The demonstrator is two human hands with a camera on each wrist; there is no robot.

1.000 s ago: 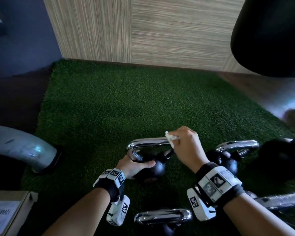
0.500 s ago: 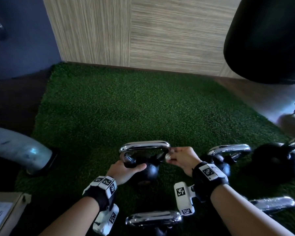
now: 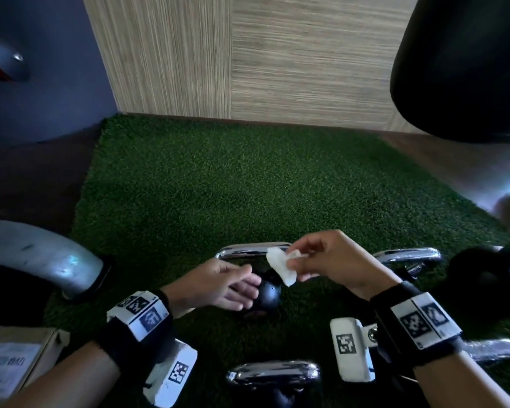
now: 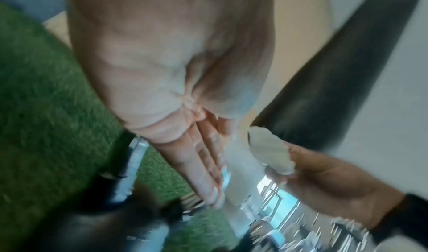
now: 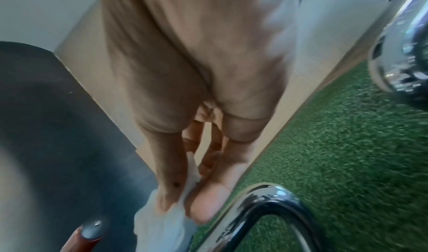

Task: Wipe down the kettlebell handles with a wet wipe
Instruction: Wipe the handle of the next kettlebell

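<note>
A black kettlebell (image 3: 267, 293) with a chrome handle (image 3: 245, 251) stands on green turf in the middle of the head view. My right hand (image 3: 330, 262) pinches a crumpled white wet wipe (image 3: 281, 265) just above and in front of that handle, off the metal. The wipe (image 4: 271, 154) shows between thumb and fingers in the left wrist view, and the wipe (image 5: 162, 213) hangs beside a chrome handle (image 5: 261, 201) in the right wrist view. My left hand (image 3: 233, 288) hovers over the black ball with fingers (image 4: 203, 164) straight, holding nothing.
More kettlebells stand around: one to the right (image 3: 407, 257), one near the bottom (image 3: 274, 373), one at bottom right (image 3: 495, 350), a dark one at far right (image 3: 483, 269). A grey pipe (image 3: 39, 257) and a cardboard box (image 3: 15, 366) sit left. A black bag (image 3: 465, 66) hangs upper right.
My right hand lifted the wipe off the handle's right corner and now holds it above. My left hand let go of the kettlebell and opened, fingers stretched toward the wipe.
</note>
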